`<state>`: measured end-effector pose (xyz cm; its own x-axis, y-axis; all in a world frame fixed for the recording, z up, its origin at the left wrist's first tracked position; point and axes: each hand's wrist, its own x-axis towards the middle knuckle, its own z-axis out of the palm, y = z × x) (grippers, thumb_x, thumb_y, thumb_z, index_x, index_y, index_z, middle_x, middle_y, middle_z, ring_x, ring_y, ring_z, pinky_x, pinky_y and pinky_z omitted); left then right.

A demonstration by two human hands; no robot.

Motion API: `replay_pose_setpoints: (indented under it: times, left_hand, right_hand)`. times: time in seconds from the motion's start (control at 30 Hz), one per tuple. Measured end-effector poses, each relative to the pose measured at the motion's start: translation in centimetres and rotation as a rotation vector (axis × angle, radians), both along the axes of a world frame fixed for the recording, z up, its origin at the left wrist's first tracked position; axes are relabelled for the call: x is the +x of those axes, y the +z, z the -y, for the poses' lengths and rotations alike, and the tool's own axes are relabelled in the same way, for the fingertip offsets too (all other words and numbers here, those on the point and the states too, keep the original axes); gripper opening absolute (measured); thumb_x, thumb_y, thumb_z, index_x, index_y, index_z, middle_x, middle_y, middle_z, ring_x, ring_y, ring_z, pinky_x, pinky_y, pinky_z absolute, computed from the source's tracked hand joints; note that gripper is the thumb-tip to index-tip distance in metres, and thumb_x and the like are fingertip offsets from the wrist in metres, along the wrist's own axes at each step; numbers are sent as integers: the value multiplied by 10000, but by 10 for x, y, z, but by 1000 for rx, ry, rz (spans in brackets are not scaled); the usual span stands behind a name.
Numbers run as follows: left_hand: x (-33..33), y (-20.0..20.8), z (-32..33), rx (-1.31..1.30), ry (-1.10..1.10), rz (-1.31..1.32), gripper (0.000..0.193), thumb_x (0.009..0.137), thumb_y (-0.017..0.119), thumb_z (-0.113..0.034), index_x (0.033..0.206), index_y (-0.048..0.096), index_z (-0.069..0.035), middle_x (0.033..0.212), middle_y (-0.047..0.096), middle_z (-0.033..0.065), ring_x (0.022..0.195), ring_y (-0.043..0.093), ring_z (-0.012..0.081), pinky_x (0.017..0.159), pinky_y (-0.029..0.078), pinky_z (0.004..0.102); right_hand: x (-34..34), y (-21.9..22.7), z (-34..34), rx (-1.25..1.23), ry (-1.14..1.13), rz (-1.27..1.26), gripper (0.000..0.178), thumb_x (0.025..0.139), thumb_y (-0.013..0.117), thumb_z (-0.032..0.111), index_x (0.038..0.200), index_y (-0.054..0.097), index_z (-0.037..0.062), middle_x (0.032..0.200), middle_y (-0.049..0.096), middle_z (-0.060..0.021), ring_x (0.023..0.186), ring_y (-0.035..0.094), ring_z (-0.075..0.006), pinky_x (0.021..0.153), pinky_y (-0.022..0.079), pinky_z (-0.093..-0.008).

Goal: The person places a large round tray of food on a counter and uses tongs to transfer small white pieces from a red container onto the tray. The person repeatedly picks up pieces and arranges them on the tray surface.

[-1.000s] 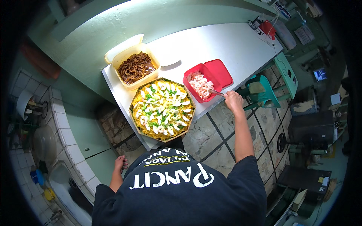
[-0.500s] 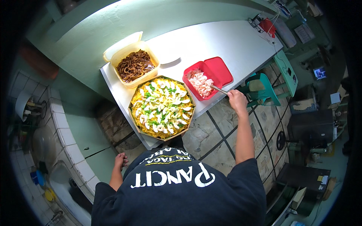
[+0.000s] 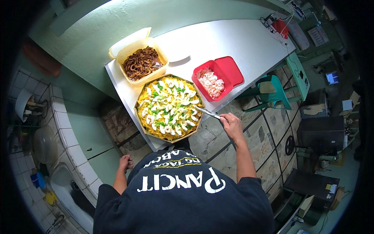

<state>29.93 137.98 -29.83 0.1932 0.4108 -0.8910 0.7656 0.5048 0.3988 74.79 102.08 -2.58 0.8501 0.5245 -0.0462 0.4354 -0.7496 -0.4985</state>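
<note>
My right hand [image 3: 232, 125] grips metal tongs [image 3: 209, 112]. Their tips are at the right edge of a many-sided tray [image 3: 156, 139] of yellow noodles [image 3: 150, 117], over the food. Sliced egg whites and chopped green leaves cover the noodles. Just beyond the tongs is a red plastic container [image 3: 226, 87] holding pale pink peeled shrimp [image 3: 210, 82]. My left hand [image 3: 125, 162] hangs low at my side, below the table edge, its fingers curled in and nothing visible in them.
Behind the tray, a yellowish tub [image 3: 136, 82] with its lid leaning behind holds dark brown strips in sauce. The white table [image 3: 218, 39] runs toward the far right, where cables lie. A green plastic chair [image 3: 274, 95] stands right of it. A tiled sink [image 3: 66, 187] is at the left.
My right hand has swung the tongs left and nearer, from the shrimp container to the right edge of the noodle tray. My left hand stays low at my side.
</note>
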Motion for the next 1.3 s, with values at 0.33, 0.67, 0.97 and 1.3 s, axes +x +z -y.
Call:
replay_pose_setpoints:
  times: [0.33, 0.67, 0.97, 1.3]
  left_hand:
    - [-18, 20, 13, -8, -25, -27, 222, 981, 510, -330, 1151, 576, -204, 930, 631, -7, 709, 607, 154, 620, 474, 356]
    - [-14, 21, 15, -6, 45, -16, 243, 972, 534, -348, 1164, 580, -205, 920, 627, -12, 721, 614, 150, 622, 469, 362]
    - [-27, 26, 27, 4, 72, -29, 255, 974, 522, -343, 1174, 580, -196, 927, 633, -11, 702, 614, 146, 620, 478, 355]
    - [-41, 6, 14, -17, 51, -49, 250, 983, 496, -326, 1176, 586, -195, 979, 647, 0, 705, 618, 153, 598, 490, 348]
  right_hand:
    - [69, -4, 28, -14, -165, 161, 253, 909, 610, 263, 1014, 679, 44, 957, 650, -159, 863, 638, -372, 755, 493, -457]
    - [129, -17, 0, -265, -264, 166, 295, 930, 545, 307, 945, 682, 45, 997, 670, -196, 940, 640, -421, 797, 501, -524]
    - [127, 9, 2, -133, -286, 212, 239, 916, 572, 280, 992, 692, 88, 990, 676, -180, 946, 637, -388, 797, 498, -497]
    - [-28, -20, -61, 323, 134, 229, 179, 885, 635, 136, 1044, 668, 62, 874, 622, -117, 781, 630, -296, 684, 489, -394]
